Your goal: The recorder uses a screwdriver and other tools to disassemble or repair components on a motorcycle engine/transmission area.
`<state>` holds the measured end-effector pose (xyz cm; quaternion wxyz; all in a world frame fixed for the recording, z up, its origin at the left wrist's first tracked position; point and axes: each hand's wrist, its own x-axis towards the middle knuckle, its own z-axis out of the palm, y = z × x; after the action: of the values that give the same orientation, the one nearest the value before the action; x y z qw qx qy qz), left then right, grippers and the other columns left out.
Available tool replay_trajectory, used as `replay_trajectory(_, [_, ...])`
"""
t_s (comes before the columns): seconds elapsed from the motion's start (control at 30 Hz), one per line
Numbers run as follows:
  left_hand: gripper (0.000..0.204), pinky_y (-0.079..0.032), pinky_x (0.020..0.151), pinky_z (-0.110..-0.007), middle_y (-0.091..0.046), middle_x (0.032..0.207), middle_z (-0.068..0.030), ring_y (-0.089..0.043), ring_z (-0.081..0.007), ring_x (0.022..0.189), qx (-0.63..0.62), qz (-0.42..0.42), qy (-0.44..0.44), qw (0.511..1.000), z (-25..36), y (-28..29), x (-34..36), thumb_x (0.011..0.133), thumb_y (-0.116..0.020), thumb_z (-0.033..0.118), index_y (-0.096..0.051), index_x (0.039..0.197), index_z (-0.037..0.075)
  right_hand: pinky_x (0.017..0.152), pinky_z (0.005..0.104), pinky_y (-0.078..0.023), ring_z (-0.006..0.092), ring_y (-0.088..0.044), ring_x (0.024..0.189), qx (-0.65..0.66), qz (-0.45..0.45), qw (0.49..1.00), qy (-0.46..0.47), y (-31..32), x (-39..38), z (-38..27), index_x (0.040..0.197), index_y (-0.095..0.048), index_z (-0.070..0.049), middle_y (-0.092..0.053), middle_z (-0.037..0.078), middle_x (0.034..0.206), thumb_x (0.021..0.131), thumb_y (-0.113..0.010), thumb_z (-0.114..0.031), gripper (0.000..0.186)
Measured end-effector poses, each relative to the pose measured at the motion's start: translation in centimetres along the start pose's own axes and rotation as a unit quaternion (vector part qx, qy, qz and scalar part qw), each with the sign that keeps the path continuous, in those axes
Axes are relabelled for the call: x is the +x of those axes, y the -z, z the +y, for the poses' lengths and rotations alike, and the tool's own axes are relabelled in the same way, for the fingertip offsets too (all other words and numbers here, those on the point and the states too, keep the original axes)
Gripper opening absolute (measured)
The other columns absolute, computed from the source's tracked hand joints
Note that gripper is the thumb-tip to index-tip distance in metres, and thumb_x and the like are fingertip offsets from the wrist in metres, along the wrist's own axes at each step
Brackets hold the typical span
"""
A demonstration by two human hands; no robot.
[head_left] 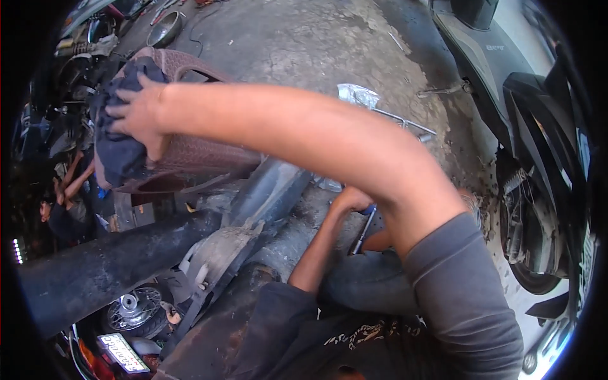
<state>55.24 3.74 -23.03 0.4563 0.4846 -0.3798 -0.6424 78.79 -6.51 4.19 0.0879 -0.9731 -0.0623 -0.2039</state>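
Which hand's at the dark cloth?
The right hand, fingers spread, arm stretched across to the dark cloth; the left hand is lower, near the picture's middle.

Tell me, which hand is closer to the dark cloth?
Right. The right hand is spread over the dark cloth. The left hand is well away from it, off to the right, by a metal tool.

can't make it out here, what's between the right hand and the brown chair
A dark cloth: in the head view it lies over the brown chair, under the spread right hand.
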Motion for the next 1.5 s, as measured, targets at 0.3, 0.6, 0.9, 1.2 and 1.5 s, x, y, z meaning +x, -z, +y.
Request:
replay_trajectory(0.3, [0.025, -0.049, 0.076, -0.035, -0.070, 0.085, -0.0143, -0.063, -0.0206, 0.076, 0.251, 0.044, 0.113, 0.960, 7.1, 4.6, -1.0, 0.080, -0.071, 0.013, -0.068, 0.099, -0.002, 0.093, 0.0414, -0.047, 0.0296, -0.061, 0.102, 0.131, 0.242, 0.875, -0.398, 4.8, -28.4, 3.4, 0.111, -0.059, 0.002, -0.063, 0.020, 0.109, 0.076, -0.071, -0.049, 0.064])
replay_trajectory(0.6, [0.027, -0.050, 0.073, -0.034, -0.069, 0.082, -0.0192, -0.067, -0.0186, 0.078, 0.404, -0.037, 0.044, 0.913, 10.3, -4.6, 6.6, 0.076, -0.073, 0.015, -0.069, 0.095, -0.004, 0.084, 0.0323, -0.048, 0.0229, -0.059, 0.101, 0.568, 0.247, 0.493, -0.611, -4.4, -46.9, -1.9, 0.120, -0.051, 0.005, -0.063, 0.015, 0.104, 0.087, -0.064, -0.045, 0.061])
replay_trajectory(0.9, [0.029, -0.053, 0.068, -0.032, -0.070, 0.082, -0.0202, -0.068, -0.0236, 0.073, 0.243, -0.045, 0.149, 0.957, 0.3, -3.6, 11.6, 0.076, -0.074, 0.019, -0.070, 0.088, -0.007, 0.049, 0.0333, -0.038, 0.0128, -0.046, 0.049, 0.459, 0.164, 0.479, -0.730, -1.6, -63.0, -6.1, 0.078, -0.059, -0.002, -0.049, 0.000, 0.058, 0.089, -0.063, -0.039, 0.039])
replay_trajectory(1.2, [0.024, -0.036, 0.093, -0.058, -0.066, 0.103, -0.0132, -0.059, -0.0308, 0.107, 0.784, 0.015, 0.066, 0.617, -6.5, -2.6, 20.8, 0.077, -0.061, 0.017, -0.068, 0.098, 0.008, 0.048, 0.0310, -0.030, 0.0089, -0.039, 0.052, 0.100, 0.117, 0.607, -0.779, 9.1, -60.7, -13.4, 0.062, -0.057, 0.001, -0.042, 0.001, 0.052, 0.085, -0.069, -0.033, 0.042])
replay_trajectory(1.5, [0.030, -0.041, 0.090, -0.056, -0.068, 0.102, -0.0148, -0.064, -0.0324, 0.099, 0.803, -0.049, 0.094, 0.586, -6.2, -3.1, 23.5, 0.073, -0.066, 0.031, -0.071, 0.091, 0.008, 0.047, 0.0323, -0.034, 0.0143, -0.038, 0.047, 0.037, 0.079, 0.419, -0.904, 9.5, -70.8, -30.9, 0.066, -0.061, 0.002, -0.046, 0.012, 0.050, 0.082, -0.072, -0.023, 0.032])
